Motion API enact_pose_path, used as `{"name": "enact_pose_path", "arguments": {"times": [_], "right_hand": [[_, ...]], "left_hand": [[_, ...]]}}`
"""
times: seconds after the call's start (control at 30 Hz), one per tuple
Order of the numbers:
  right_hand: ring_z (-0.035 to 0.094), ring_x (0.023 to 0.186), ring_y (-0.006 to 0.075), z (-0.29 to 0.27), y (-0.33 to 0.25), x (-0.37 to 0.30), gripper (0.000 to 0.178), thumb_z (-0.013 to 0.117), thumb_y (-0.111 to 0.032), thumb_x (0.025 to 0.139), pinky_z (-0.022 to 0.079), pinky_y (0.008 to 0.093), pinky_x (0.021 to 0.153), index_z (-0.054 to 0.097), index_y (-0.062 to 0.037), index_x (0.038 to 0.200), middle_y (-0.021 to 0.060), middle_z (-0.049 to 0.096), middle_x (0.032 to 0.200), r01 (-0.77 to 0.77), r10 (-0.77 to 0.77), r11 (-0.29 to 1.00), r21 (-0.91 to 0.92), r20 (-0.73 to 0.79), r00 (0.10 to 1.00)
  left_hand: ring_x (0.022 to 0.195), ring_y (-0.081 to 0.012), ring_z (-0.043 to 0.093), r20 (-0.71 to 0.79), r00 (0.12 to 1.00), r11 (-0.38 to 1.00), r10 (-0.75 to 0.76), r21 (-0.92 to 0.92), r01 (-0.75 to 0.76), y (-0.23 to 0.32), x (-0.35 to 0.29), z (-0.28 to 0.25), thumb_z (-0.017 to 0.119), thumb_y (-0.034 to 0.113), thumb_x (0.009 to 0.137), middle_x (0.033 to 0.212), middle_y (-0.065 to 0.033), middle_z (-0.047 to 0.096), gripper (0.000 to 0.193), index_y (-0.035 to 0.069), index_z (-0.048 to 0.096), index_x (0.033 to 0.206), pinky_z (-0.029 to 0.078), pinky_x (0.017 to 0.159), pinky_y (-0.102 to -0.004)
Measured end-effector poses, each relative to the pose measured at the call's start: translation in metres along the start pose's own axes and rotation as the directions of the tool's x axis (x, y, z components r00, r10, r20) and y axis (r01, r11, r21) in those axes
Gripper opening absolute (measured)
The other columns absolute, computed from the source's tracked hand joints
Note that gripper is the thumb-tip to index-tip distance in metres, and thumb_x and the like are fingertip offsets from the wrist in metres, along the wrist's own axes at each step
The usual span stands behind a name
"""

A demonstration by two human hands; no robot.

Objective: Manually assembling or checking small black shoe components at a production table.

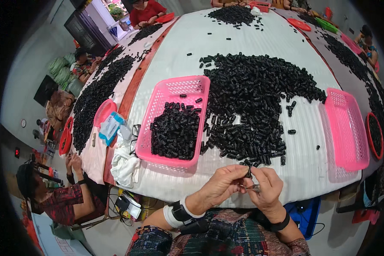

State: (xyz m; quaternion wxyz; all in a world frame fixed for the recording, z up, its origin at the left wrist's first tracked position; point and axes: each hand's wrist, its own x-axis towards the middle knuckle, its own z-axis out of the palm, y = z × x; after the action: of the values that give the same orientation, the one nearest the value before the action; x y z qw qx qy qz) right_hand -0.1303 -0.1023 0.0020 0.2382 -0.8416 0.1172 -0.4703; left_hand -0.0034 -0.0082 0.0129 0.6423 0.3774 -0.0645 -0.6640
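Note:
At the near edge of the table my two hands meet, fingertips pinched together. My left hand (221,184) grips a small black cylindrical plastic piece (248,172) between thumb and forefinger. My right hand (267,190) is closed against the other side of that piece and also holds a small shiny metal tool (254,187), whose exact kind is partly hidden by the fingers. Just beyond the hands lies a large pile of the same black pieces (251,98). To its left a pink perforated basket (144,143) holds many more black pieces (177,132).
A second pink basket (350,128) stands at the right, beside a red bowl (374,136). On the left are a white cloth (124,164), a blue-and-white packet (112,128) and a pink tray (104,112). A co-worker (64,200) sits close on my left; others sit around the table.

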Motion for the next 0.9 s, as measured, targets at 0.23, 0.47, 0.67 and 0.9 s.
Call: {"name": "enact_pose_path", "arguments": {"times": [0.23, 0.47, 0.67, 0.9], "right_hand": [[0.051, 0.054, 0.0222, 0.005, -0.008, 0.007, 0.030, 0.070, -0.007, 0.065, 0.039, 0.0314, 0.046, 0.061, 0.0007, 0.093, 0.0086, 0.056, 0.072, 0.138, -0.142, 0.987, -0.083, -0.050, 0.989], [0.051, 0.052, 0.0222, 0.009, -0.011, 0.005, 0.027, 0.068, -0.005, 0.064, 0.039, 0.0315, 0.046, 0.061, 0.0009, 0.089, 0.0079, 0.052, 0.065, 0.154, -0.154, 0.988, 0.000, -0.061, 0.986], [0.049, 0.052, 0.0220, 0.002, -0.014, 0.001, 0.026, 0.068, -0.004, 0.060, 0.038, 0.0320, 0.045, 0.060, 0.0000, 0.084, 0.0063, 0.050, 0.063, 0.152, -0.152, 0.988, 0.000, -0.020, 0.988], [0.048, 0.053, 0.0219, -0.005, -0.009, -0.005, 0.024, 0.068, -0.002, 0.055, 0.038, 0.0322, 0.046, 0.056, -0.0046, 0.075, 0.0045, 0.046, 0.061, 0.092, -0.092, 0.996, 0.004, 0.053, 0.994]], "left_hand": [[0.072, -0.0130, 0.058, 0.009, 0.996, 0.996, 0.086, 0.023, -0.086, 0.003, -0.009, 0.008, 0.050, 0.019, 0.091, 0.081, -0.0059, 0.060, 0.020, 0.001, 0.056, 0.093, 0.049, 0.068, -0.0257], [0.066, -0.0122, 0.056, -0.026, 0.994, 0.994, 0.103, 0.046, -0.102, 0.001, -0.016, 0.006, 0.051, 0.020, 0.090, 0.074, -0.0056, 0.061, 0.019, 0.002, 0.058, 0.090, 0.045, 0.060, -0.0236], [0.067, -0.0130, 0.058, -0.045, 0.995, 0.994, 0.087, 0.075, -0.083, 0.000, -0.019, 0.005, 0.054, 0.017, 0.088, 0.075, -0.0065, 0.062, 0.017, 0.001, 0.058, 0.092, 0.046, 0.058, -0.0236], [0.063, -0.0121, 0.057, -0.178, 0.952, 0.964, 0.250, 0.139, -0.227, 0.021, -0.026, 0.000, 0.060, 0.016, 0.084, 0.079, -0.0068, 0.061, 0.017, 0.001, 0.059, 0.093, 0.050, 0.054, -0.0259]]}}
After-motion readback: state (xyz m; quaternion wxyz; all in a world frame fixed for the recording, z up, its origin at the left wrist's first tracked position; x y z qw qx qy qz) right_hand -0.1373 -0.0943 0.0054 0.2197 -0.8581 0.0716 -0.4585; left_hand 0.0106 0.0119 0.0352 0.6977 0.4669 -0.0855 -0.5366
